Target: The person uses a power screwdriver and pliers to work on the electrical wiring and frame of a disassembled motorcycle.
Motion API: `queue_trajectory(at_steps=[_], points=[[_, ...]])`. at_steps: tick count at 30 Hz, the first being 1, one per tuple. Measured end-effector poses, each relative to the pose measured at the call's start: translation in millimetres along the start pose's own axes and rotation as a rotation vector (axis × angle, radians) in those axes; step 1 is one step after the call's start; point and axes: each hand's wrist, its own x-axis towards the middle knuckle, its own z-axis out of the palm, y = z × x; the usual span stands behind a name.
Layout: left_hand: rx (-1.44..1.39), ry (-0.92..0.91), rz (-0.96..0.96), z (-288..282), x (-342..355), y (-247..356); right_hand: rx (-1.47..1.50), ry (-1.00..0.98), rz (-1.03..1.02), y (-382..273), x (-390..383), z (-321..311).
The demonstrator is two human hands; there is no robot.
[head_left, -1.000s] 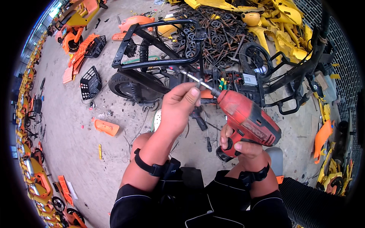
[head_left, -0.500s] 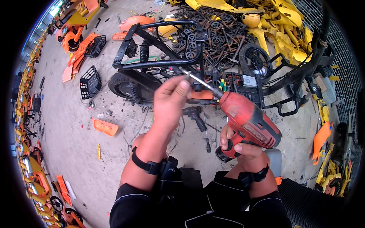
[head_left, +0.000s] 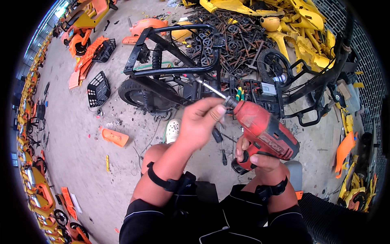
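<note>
Red power driver [head_left: 266, 128], wrapped in the curled fingers of the right hand [head_left: 267, 162], long bit [head_left: 211, 88] already fitted. Left hand [head_left: 201, 122] bunched by the bit, can't tell if pinching anything. Beyond those fingers, black scooter frame [head_left: 174, 72] mostly stripped, rear wheel [head_left: 126, 96] still on, so probably unfinished.

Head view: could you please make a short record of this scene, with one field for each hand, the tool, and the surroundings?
Left hand: thumb and forefinger close together beside the driver's chuck; whether they hold something is unclear
Right hand: gripping the handle of the red power driver
Tool: long metal bit pointing up-left, toward the black vehicle frame; contact cannot be told
Surroundings: heap of dark metal parts, yellow panels, black basket, orange piece on the floor
</note>
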Motion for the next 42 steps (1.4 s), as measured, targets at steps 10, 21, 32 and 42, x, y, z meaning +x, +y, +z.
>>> queue_trajectory(at_steps=[10,21,32,42], points=[[-0.015,-0.006,-0.064,0.1,1.0,-1.3,0.004,0.064,0.011,-2.7,-0.4,5.7],[0.059,0.053,-0.052,-0.4,6.9,4.0,-0.013,0.046,0.001,2.8,-0.8,-1.2],[0.032,0.142,-0.137,-9.7,15.7,10.3,0.008,0.012,-0.009,3.0,4.0,-2.7],[0.024,0.122,-0.104,-6.9,14.6,7.8,0.005,0.017,-0.003,8.3,6.2,-3.0]])
